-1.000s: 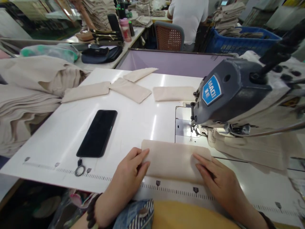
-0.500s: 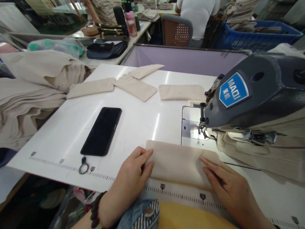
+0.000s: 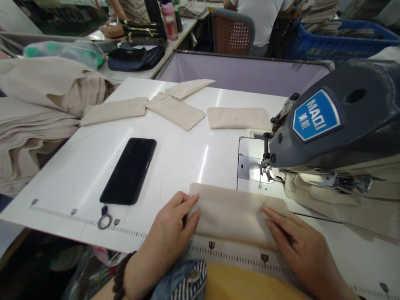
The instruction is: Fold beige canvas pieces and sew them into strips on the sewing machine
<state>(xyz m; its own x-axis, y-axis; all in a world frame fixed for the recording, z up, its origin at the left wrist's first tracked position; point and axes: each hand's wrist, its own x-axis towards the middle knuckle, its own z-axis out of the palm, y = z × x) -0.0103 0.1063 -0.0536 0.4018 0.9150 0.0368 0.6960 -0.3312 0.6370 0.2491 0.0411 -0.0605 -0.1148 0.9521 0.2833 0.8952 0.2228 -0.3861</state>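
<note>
Two hands (image 3: 176,223), one held panel (image 3: 231,214), four loose strips (image 3: 239,118), one phone (image 3: 128,171)

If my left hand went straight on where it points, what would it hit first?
First comes the beige cloth your left hand touches; past that, probably the sewing machine around its metal plate, though depth is unclear.

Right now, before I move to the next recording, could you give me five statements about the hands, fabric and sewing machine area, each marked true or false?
1. The left hand and right hand both touch one beige fabric piece. True.
2. That piece is under the needle. False: it is on the near side of the metal plate.
3. A black phone lies on the white tabletop. True.
4. The right hand is the one nearer the phone. False: the left hand is nearer.
5. The sewing machine has a red badge. False: its badge is blue.
</note>
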